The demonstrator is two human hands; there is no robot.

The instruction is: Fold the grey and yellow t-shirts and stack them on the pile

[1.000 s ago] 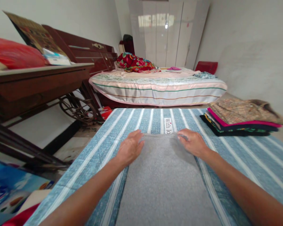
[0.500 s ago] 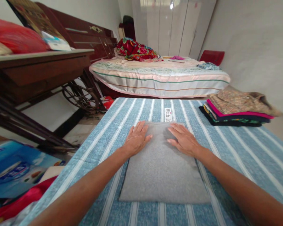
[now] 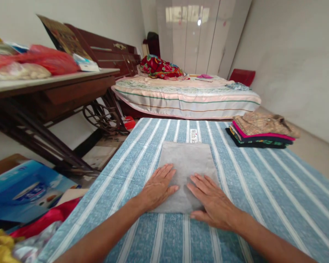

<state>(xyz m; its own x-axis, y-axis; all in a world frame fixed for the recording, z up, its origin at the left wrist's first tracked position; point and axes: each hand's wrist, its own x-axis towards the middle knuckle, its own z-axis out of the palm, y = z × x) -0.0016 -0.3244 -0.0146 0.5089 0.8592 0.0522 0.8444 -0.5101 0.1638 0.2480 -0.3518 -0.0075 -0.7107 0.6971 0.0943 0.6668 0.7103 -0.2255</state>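
A grey garment (image 3: 188, 157), folded into a flat rectangle, lies on the blue-and-white striped cloth (image 3: 120, 171) that covers the table. My left hand (image 3: 159, 187) rests flat on the garment's left side, fingers stretched forward. On its right side lies my right hand (image 3: 212, 201), palm down with the fingers spread and the thumb at the near edge. Neither hand grips the fabric. What kind of garment it is cannot be made out from the fold.
A stack of folded clothes (image 3: 260, 131) sits at the table's far right. Beyond stands a bed (image 3: 186, 98). To the left are a sewing machine table (image 3: 79, 86) with bags on it, a blue box (image 3: 33, 191) and loose clothes (image 3: 48, 217) beside the striped cloth.
The garment's long near part was folded forward, leaving a shorter rectangle. Both hands, which held its far edge, let go and slid back toward me, flat on the fabric.
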